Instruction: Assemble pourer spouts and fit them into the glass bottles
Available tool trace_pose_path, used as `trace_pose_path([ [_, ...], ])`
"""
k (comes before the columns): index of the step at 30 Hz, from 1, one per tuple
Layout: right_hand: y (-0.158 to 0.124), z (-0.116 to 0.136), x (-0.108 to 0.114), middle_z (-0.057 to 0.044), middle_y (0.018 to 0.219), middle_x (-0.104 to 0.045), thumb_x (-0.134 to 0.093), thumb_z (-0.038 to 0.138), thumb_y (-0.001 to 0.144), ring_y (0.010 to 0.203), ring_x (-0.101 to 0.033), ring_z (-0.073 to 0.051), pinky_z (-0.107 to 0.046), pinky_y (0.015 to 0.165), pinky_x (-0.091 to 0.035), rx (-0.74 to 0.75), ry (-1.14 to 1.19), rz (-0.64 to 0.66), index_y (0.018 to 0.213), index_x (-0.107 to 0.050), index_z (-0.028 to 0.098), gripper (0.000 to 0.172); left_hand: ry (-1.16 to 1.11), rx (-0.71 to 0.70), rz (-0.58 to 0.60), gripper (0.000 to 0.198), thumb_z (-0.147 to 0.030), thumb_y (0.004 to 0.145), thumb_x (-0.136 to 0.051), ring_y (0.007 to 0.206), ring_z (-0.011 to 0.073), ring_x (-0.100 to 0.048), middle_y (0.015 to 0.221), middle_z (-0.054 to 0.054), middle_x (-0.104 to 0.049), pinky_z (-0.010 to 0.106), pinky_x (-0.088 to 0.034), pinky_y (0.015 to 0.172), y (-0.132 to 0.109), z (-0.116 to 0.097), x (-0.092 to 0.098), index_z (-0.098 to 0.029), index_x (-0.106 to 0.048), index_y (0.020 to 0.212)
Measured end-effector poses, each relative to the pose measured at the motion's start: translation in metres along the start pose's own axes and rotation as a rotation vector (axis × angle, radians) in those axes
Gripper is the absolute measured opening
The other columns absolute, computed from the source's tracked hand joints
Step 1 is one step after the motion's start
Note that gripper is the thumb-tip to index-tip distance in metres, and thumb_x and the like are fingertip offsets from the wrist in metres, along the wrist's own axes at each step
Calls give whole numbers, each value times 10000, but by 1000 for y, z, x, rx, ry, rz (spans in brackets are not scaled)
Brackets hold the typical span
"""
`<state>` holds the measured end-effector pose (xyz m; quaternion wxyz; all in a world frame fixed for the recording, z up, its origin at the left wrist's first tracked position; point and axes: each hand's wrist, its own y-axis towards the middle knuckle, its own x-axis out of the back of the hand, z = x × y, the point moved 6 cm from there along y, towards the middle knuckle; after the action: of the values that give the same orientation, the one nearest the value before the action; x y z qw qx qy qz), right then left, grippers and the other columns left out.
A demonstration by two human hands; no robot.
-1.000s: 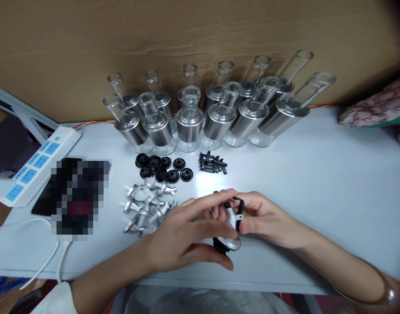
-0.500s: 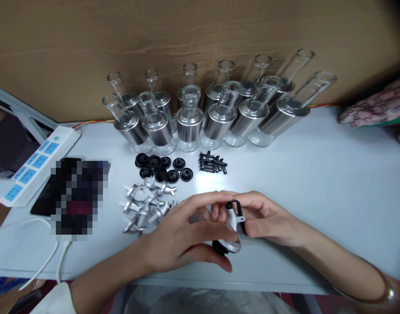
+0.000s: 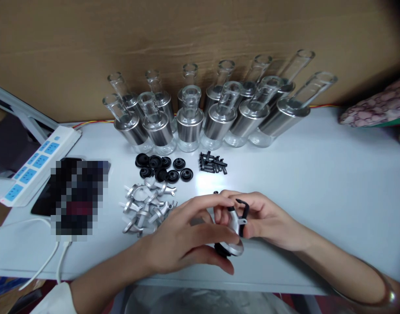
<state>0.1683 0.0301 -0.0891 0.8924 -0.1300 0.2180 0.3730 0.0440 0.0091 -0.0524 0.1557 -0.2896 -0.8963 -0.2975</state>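
Seemingly fitting a black hooked clip to a silver spout.
Above the bench, the left hand pinches the spout; the right hand, just right of the spout, grips the clip beside its lug. Next likely calls for aligning clip with lug. Beyond the spout, leftward: loose spouts, black stoppers; farther, steel-sleeved bottles.

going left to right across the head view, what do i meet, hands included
power strip → pile of silver spouts → left hand → held spout → right hand → pink patterned bundle
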Motion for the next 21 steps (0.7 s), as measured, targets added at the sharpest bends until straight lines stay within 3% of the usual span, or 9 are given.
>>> trace_pose_path([
  [6,0,-1,1,-41,931,-623,-685,439,834,874,-577,-151,-264,801,-462,-8,-34,21,920,-722,184,272,46,6,-18,199,-343,882,-624,905,121,-642,1339,108,-493,257,-570,855,-2,3,1,-181,-637,996],
  [10,0,-4,1,-34,899,-632,-699,428,826,873,-582,-149,-265,801,-466,-47,-9,41,925,-723,185,264,49,18,88,216,-349,905,-591,845,110,-651,1498,142,-387,228,-565,793,-2,4,-4,-154,-656,971],
  [12,0,-6,1,-30,883,-632,-696,428,829,867,-588,-147,-269,799,-469,-51,19,51,946,-724,188,268,68,19,112,233,-368,908,-582,834,110,-649,1462,131,-445,224,-552,772,-2,4,-5,-156,-664,962],
  [16,0,-4,3,-45,942,-649,-637,452,872,912,-598,-161,-298,861,-450,-3,-24,40,986,-721,185,303,240,-61,26,210,-384,909,-580,789,102,-614,1291,85,-571,267,-500,799,-2,-1,4,-214,-647,1013],
  [18,-1,-4,3,-49,948,-664,-617,474,880,918,-606,-166,-313,892,-442,-9,-59,39,1003,-721,189,327,309,-84,25,206,-392,915,-569,764,96,-596,1286,76,-576,277,-465,805,-3,-1,5,-226,-641,1015],
  [21,-3,-7,2,-69,970,-684,-600,526,872,918,-618,-175,-340,907,-448,-55,-102,32,1036,-719,180,401,384,-78,58,222,-415,920,-548,894,132,-611,1336,78,-554,299,-434,843,-2,1,5,-239,-625,1033],
])
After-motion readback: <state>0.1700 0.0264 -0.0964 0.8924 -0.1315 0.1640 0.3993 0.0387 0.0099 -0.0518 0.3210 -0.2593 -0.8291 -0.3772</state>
